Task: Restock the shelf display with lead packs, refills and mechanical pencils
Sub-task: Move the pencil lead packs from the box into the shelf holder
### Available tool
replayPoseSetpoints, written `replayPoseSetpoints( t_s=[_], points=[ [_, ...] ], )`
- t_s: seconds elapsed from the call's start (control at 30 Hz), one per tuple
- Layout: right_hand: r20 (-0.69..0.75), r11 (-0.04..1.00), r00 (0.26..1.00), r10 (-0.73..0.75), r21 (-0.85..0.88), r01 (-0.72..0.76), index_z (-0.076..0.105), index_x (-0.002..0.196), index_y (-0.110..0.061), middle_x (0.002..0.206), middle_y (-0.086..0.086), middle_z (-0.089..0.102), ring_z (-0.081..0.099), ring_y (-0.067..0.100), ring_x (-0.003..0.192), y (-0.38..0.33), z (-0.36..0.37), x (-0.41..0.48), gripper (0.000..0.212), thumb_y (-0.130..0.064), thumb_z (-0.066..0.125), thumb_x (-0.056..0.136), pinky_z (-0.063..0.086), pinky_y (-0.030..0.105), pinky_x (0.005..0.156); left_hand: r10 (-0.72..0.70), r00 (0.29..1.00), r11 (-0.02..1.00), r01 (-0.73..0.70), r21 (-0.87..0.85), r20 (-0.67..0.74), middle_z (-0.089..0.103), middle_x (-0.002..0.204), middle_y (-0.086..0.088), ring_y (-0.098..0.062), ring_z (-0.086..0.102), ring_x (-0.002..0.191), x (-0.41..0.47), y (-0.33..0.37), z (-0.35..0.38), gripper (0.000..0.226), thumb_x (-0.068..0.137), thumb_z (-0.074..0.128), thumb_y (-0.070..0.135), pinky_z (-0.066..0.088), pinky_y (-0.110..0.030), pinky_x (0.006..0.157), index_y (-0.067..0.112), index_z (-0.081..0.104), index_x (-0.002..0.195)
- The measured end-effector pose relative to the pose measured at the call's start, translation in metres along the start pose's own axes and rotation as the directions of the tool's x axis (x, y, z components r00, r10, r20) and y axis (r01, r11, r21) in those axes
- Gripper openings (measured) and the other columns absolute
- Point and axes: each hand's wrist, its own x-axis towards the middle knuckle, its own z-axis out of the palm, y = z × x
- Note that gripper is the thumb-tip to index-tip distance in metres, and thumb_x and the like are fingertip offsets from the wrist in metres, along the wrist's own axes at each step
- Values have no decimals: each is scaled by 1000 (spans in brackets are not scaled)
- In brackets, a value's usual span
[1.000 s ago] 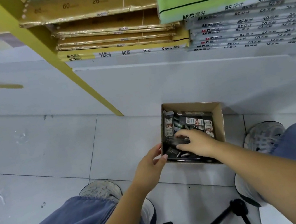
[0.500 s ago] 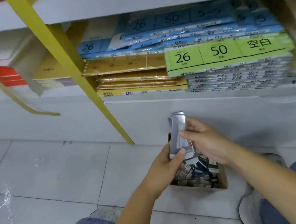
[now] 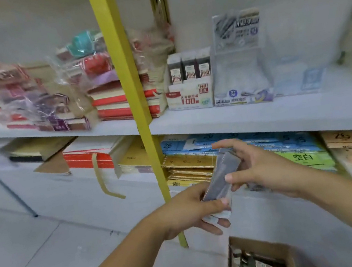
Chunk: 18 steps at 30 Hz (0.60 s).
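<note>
Nearest, at the bottom edge, the cardboard box (image 3: 260, 242) of small packs sits on the floor, and only its far corner shows. A second ago the right hand was down inside it; now both hands are above it, and the view has swung up from the floor to the shelves.

Between the hands is a dark, flat pack (image 3: 222, 175), tilted with its top leaning away. The left hand (image 3: 192, 211) grips its lower end, thumb across the front and fingers curled underneath. The right hand (image 3: 259, 166) pinches the upper part, thumb on the near edge and forefinger over the top. The pack hangs in front of the lower shelf's stacked paper pads, just right of the yellow post (image 3: 132, 94).

So the picking-up seems done and the placing is next. On the shelf (image 3: 282, 114) above, a display carton (image 3: 191, 95) marked HB 0.5 holds three upright lead packs, which looks the likely home. Beside it stands a clear stand (image 3: 239, 58).

The pack's label is too blurred to say whether it is leads or refills, or one pack or several pressed together. I cannot tell what the clear stand holds. The bundles to the left of the post are smeared by motion.
</note>
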Motion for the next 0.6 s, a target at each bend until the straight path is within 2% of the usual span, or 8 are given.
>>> replayPoseSetpoints(
  t_s=[0.1,0.17,0.23,0.27,0.4,0.43,0.53,0.6],
  points=[
    [30,994,995,-97,-55,98,57,118,-49,118,-11,63,67,12,101,-30,-6,14,61,-2,71,82,57,33,83,26,1000,997,-25,-77,9,74,104,-4,-19,71,89,-3,28,-10,37,88,72,25,59,-35,80,20,57,121],
    [23,985,989,-149,-80,150,56,119,-49,121,-11,63,63,9,109,-42,-9,24,60,-2,69,84,53,36,94,75,997,983,-74,-171,-2,73,100,-9,-20,70,90,-2,40,-13,36,83,71,23,58,-37,80,17,58,116],
    [9,982,983,-183,-55,183,55,122,-51,122,-8,64,62,11,112,-45,-9,31,61,-3,67,86,50,38,99,137,989,954,-145,-261,-48,71,99,-12,-23,69,96,2,46,-15,36,83,67,23,58,-39,80,17,61,118],
    [-8,981,981,-193,-35,192,53,124,-53,122,-9,65,63,11,112,-44,-9,33,63,-3,66,87,50,37,99,162,983,952,-179,-250,-87,72,98,-10,-22,70,97,4,47,-15,37,84,65,24,58,-38,79,20,61,121],
    [-106,972,967,-233,-54,228,50,123,-61,130,-15,60,61,1,112,-40,-9,40,68,-6,67,87,51,29,96,274,932,960,-278,21,-237,72,93,3,-11,69,85,11,47,-17,30,93,64,28,55,-27,73,31,56,121],
    [-143,968,957,-251,-65,244,52,122,-61,131,-17,58,60,0,111,-40,-8,41,65,-10,69,86,52,27,92,293,920,956,-291,50,-261,72,92,5,-10,69,83,12,47,-18,31,93,66,27,54,-26,72,32,55,121],
    [-241,955,924,-297,-76,287,57,118,-59,123,-18,61,64,1,97,-45,-4,42,54,-18,71,85,55,21,68,325,891,946,-311,95,-318,72,89,10,-9,70,81,11,45,-19,40,88,73,29,55,-24,71,37,55,123],
    [-268,957,918,-291,-64,285,54,122,-59,111,-15,65,67,5,91,-44,-4,44,60,-16,72,84,54,21,63,337,878,941,-327,87,-341,71,88,10,-9,69,79,12,44,-19,41,83,75,32,54,-25,70,39,58,119]
  ],
)
